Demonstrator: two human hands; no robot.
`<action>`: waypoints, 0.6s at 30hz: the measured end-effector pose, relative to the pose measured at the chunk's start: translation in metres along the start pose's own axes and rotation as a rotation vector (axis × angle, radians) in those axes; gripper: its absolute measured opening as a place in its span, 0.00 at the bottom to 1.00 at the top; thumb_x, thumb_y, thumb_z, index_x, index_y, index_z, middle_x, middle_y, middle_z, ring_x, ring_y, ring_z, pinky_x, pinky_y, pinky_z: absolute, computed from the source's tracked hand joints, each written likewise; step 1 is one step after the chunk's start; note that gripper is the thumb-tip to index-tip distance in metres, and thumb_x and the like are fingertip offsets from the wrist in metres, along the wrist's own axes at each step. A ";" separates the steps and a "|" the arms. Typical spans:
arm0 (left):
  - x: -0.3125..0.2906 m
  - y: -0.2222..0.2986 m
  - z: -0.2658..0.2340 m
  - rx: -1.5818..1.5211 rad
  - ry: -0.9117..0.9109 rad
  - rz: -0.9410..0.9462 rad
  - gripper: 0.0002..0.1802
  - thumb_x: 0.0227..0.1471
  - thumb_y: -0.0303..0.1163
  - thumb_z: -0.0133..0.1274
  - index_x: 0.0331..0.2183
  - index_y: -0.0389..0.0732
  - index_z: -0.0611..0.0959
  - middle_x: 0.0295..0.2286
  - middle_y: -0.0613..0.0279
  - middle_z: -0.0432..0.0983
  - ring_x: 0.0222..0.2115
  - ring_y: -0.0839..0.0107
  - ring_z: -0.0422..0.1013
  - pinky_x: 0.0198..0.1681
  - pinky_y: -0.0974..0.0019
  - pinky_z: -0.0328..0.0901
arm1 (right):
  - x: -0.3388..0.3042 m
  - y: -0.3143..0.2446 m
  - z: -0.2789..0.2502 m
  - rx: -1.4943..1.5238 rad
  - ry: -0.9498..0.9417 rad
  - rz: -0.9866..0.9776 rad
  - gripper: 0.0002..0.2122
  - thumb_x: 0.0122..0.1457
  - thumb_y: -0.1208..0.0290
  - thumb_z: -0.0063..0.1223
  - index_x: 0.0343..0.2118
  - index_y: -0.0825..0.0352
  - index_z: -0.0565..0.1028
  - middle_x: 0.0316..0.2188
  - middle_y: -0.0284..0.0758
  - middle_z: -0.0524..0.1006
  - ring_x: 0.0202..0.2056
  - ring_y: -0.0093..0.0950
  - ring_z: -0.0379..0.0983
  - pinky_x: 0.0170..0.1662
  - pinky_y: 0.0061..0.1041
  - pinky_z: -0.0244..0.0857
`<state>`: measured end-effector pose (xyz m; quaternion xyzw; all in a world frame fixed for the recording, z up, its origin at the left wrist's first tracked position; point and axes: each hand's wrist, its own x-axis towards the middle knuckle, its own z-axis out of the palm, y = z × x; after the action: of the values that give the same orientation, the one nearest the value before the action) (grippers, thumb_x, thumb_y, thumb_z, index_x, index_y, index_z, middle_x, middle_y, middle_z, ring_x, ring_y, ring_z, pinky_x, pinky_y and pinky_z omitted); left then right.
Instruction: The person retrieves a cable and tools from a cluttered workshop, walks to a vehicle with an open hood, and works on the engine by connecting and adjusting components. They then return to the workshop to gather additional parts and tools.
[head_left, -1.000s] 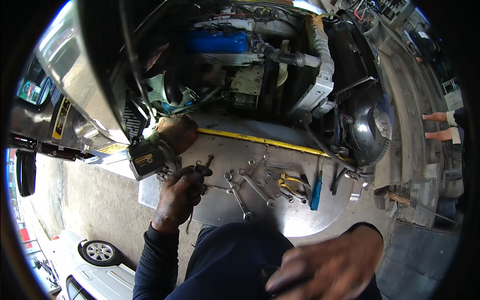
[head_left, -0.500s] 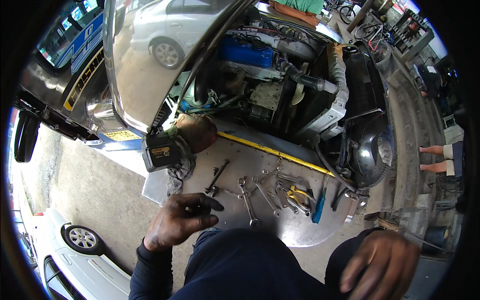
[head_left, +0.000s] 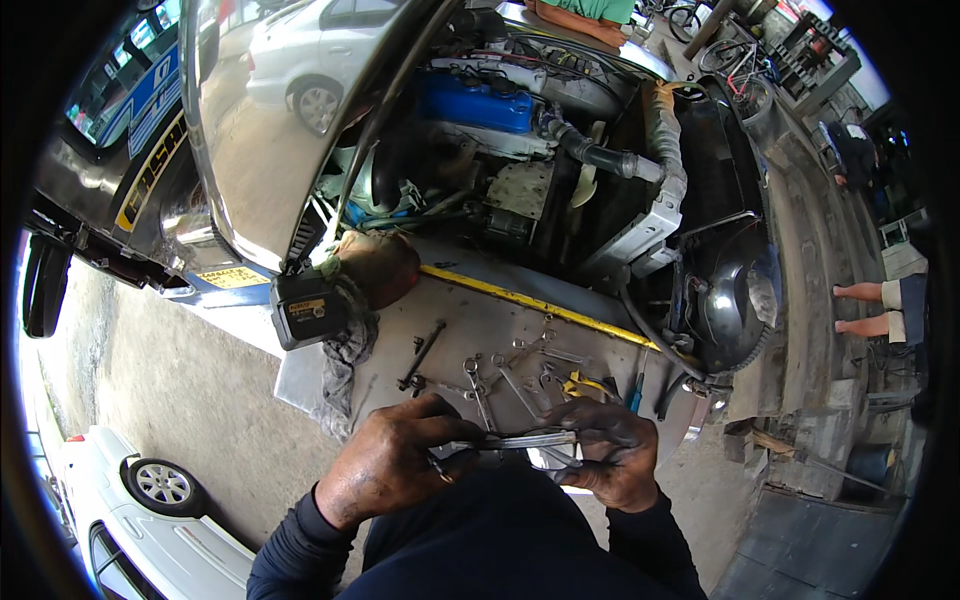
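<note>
Left hand (head_left: 395, 458) and right hand (head_left: 622, 458), grips narrow, are pinching a flat thing (head_left: 535, 441) at six o'clock, seemingly calling for steady two-handed handling.

Txt shows on yel. strip (head_left: 152, 172), lower yel. stkr (head_left: 232, 276) & blk batt. pack (head_left: 308, 312).

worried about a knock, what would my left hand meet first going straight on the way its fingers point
Most likely your right hand, roughly opposite the left hand, beyond the slim silvery item both seem to hold. Depth is unclear in this single view.
</note>
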<state>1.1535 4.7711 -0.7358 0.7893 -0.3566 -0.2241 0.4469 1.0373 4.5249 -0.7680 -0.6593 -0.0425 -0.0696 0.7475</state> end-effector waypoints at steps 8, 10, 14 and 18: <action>-0.002 -0.005 0.009 0.210 -0.085 -0.025 0.12 0.38 0.28 0.67 0.30 0.41 0.86 0.28 0.58 0.75 0.26 0.57 0.77 0.30 0.59 0.73 | 0.007 -0.007 -0.019 -0.733 -0.171 -0.016 0.15 0.53 0.65 0.69 0.40 0.68 0.82 0.42 0.39 0.76 0.44 0.38 0.75 0.50 0.32 0.70; 0.000 -0.006 0.015 0.221 -0.110 -0.033 0.12 0.37 0.30 0.67 0.29 0.40 0.85 0.27 0.58 0.74 0.26 0.56 0.77 0.31 0.59 0.72 | 0.007 -0.005 -0.019 -0.888 -0.255 -0.030 0.14 0.52 0.66 0.68 0.40 0.66 0.82 0.39 0.38 0.76 0.43 0.38 0.75 0.48 0.34 0.70; 0.001 -0.010 0.022 0.228 -0.184 -0.044 0.13 0.40 0.33 0.66 0.30 0.38 0.85 0.27 0.56 0.76 0.27 0.55 0.77 0.32 0.57 0.72 | 0.005 0.011 -0.016 -0.910 -0.396 -0.005 0.14 0.51 0.70 0.67 0.41 0.66 0.81 0.37 0.38 0.74 0.41 0.39 0.74 0.44 0.38 0.69; 0.002 -0.020 0.013 0.000 -0.329 -0.052 0.15 0.49 0.38 0.63 0.34 0.35 0.86 0.29 0.53 0.79 0.29 0.56 0.77 0.34 0.57 0.72 | 0.004 0.022 -0.024 -0.701 -0.455 0.156 0.13 0.53 0.71 0.67 0.41 0.67 0.78 0.37 0.39 0.74 0.40 0.37 0.75 0.44 0.34 0.70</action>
<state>1.1538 4.7694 -0.7593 0.7510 -0.4042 -0.3619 0.3764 1.0439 4.5036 -0.7920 -0.8733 -0.1304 0.1242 0.4526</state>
